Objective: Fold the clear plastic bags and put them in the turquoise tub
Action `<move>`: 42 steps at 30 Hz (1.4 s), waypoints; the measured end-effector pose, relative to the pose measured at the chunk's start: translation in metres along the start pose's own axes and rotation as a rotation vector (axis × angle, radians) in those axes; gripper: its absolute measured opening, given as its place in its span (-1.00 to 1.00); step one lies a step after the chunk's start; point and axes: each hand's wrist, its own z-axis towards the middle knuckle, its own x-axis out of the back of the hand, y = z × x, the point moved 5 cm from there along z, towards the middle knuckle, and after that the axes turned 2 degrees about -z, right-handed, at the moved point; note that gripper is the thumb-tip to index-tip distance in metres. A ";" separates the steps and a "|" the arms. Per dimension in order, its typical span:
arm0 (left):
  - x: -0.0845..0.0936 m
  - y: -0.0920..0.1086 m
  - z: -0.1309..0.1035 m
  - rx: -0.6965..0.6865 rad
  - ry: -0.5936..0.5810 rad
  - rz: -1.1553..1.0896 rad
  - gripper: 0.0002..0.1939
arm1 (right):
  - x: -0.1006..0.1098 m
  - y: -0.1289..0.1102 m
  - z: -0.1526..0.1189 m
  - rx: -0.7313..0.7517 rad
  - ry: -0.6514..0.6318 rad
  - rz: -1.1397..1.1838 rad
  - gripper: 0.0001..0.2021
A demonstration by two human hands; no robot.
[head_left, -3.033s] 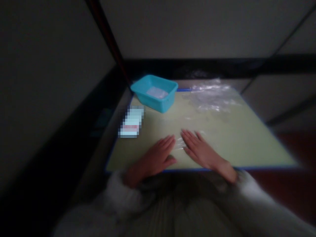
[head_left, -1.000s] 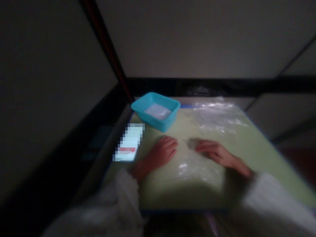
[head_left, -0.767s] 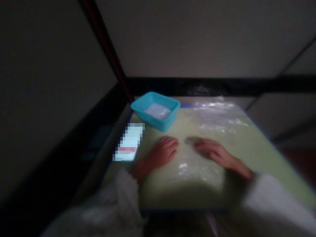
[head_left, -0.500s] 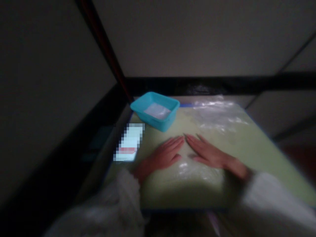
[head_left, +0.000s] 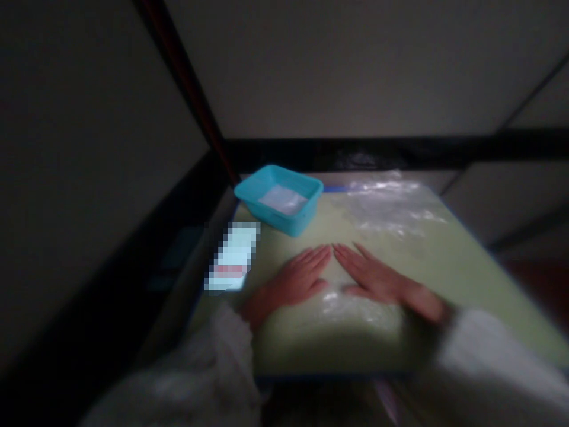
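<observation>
My left hand (head_left: 297,277) lies flat, palm down, fingers stretched out toward the middle of the yellowish tabletop (head_left: 453,284). Facing it, my right hand (head_left: 373,276) is also flat with its fingers extended, and the two sets of fingertips almost meet. Under and between the hands is a shiny clear plastic sheet or bag (head_left: 333,305); its outline is hard to make out in the dim light. Neither hand grasps anything. Beyond the left hand stands a turquoise plastic basket (head_left: 291,224) with a whitish flat packet or sheet (head_left: 284,198) inside.
A bright, pixelated phone-like rectangle (head_left: 235,255) lies left of my left hand. More crinkled clear plastic (head_left: 395,204) covers the table's far right part. A blue edge (head_left: 333,376) borders the table. Pale walls (head_left: 355,71) rise behind and at the left.
Almost nothing differs. My right hand has shifted very slightly, with its thumb a little farther left; the left hand and the basket stay in place.
</observation>
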 end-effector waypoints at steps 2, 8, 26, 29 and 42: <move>0.000 0.000 0.000 -0.001 0.000 0.001 -0.38 | -0.001 0.000 0.000 -0.007 -0.012 -0.005 -0.18; -0.001 -0.001 0.000 -0.015 0.009 0.003 -0.38 | -0.004 0.001 -0.001 -0.010 -0.023 0.000 -0.18; 0.027 0.009 -0.009 -0.165 0.172 0.027 -0.64 | 0.048 0.019 -0.012 -0.134 0.085 0.058 -0.58; 0.029 0.010 -0.010 -0.180 0.228 0.038 -0.68 | 0.045 0.022 -0.012 -0.138 0.073 0.052 -0.60; 0.028 0.018 -0.008 -0.257 0.216 0.070 -0.72 | 0.040 0.026 -0.007 -0.173 0.070 0.054 -0.62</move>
